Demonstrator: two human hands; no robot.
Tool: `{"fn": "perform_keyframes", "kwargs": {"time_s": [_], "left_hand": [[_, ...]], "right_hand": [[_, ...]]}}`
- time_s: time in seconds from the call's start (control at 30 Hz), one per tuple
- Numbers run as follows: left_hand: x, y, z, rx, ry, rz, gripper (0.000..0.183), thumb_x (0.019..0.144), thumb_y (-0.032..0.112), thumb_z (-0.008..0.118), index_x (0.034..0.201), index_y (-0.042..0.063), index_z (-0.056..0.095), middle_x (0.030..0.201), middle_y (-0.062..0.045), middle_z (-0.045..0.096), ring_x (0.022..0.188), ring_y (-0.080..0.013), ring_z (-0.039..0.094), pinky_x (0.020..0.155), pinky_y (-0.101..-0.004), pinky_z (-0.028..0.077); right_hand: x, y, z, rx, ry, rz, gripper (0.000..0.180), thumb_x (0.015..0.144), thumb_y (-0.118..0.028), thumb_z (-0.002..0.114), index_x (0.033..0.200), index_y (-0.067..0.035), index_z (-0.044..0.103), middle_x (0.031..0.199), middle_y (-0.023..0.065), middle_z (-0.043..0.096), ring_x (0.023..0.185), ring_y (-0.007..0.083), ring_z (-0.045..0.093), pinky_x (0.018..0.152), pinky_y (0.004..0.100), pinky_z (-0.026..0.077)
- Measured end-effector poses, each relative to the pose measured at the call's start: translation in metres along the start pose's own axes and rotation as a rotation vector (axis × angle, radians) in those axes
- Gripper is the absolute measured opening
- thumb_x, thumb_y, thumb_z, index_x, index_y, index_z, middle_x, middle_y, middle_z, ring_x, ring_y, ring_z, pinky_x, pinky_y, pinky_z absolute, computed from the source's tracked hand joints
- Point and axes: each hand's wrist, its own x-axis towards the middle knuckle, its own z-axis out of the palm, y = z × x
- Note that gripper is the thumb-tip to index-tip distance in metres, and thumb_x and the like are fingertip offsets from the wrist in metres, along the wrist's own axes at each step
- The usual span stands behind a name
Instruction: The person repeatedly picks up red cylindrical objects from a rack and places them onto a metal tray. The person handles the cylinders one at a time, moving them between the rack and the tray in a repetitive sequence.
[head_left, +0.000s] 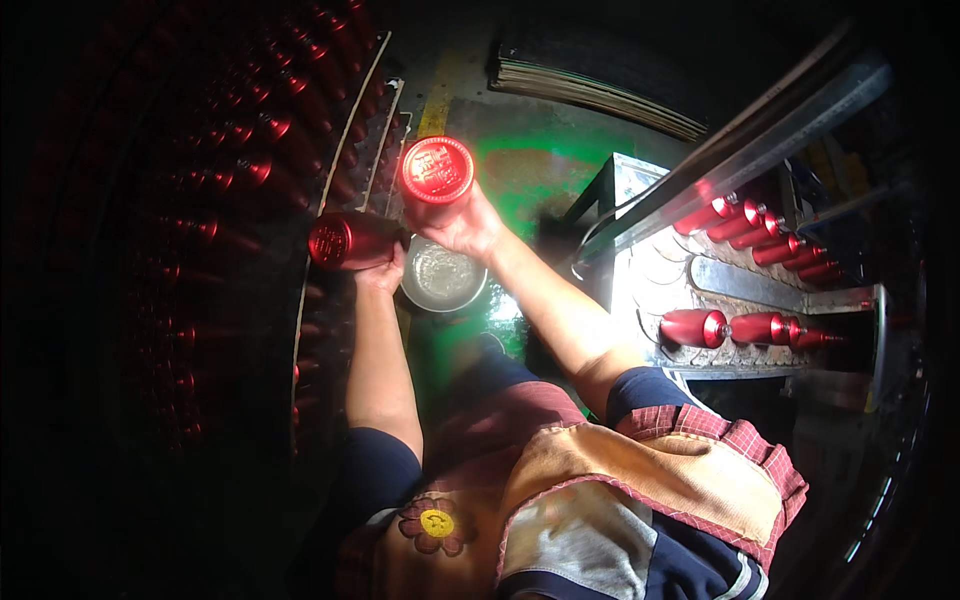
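My left hand (384, 276) grips a red metallic bottle (352, 241), which lies on its side with its embossed base turned to the left. A second red bottle (438, 171) is in my right hand (469, 229), its bright embossed base facing up toward me. The two bottles are close together but apart, and the neck of each is hidden. Just below my right hand a round pale metal bowl (445, 276) shows, partly covered by that hand.
On the left are dark boards (330, 161) with rows of red bottles (255, 171). A conveyor (660, 270) at the right carries more red bottles (694, 328) beside a metal rail (750, 285). A slanted metal bar (720, 161) crosses above it. Stacked boards (592, 94) lie on the floor ahead.
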Motion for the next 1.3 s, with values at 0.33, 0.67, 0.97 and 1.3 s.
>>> {"fn": "perform_keyframes", "kwargs": {"time_s": [0.33,0.67,0.97,1.3], "left_hand": [[-0.049,-0.033,-0.069,0.802,0.286,0.046,0.061,0.095,0.058,0.049,0.122,0.004,0.056,0.113,-0.014,0.065,0.098,-0.0320,0.065,0.088,-0.0471,0.055],[-0.056,-0.421,0.035,1.660,-0.452,0.132,0.040,0.081,0.008,0.073,0.119,0.000,0.064,0.120,-0.013,0.061,0.108,-0.0240,0.059,0.097,-0.0362,0.046],[-0.002,-0.612,0.023,2.001,-1.112,0.608,0.037,0.063,0.015,0.084,0.099,0.021,0.075,0.123,-0.008,0.056,0.116,-0.0335,0.050,0.098,-0.0437,0.044],[-0.085,-0.441,0.042,1.805,-0.849,0.198,0.027,0.081,0.010,0.073,0.108,0.013,0.073,0.131,-0.010,0.058,0.113,-0.0264,0.059,0.097,-0.0377,0.049]], "right_hand": [[-0.278,0.041,-0.099,-0.277,0.263,-0.696,0.043,0.091,-0.040,0.056,0.129,-0.020,0.053,0.127,0.0093,0.059,0.115,0.0279,0.058,0.093,0.0567,0.048],[-0.696,0.063,0.003,-1.380,2.039,-1.548,0.042,0.077,-0.015,0.074,0.119,-0.016,0.069,0.120,0.0097,0.061,0.111,0.0226,0.057,0.098,0.0319,0.045],[-0.672,-0.077,-0.053,-1.560,2.256,-1.318,0.049,0.073,-0.019,0.077,0.118,-0.035,0.068,0.139,0.0170,0.040,0.120,0.0379,0.051,0.098,0.0414,0.047],[-0.621,-0.001,-0.008,-1.778,1.737,-1.905,0.025,0.095,0.002,0.054,0.118,0.001,0.064,0.130,0.0119,0.050,0.111,0.0186,0.056,0.090,0.0306,0.052]]}}
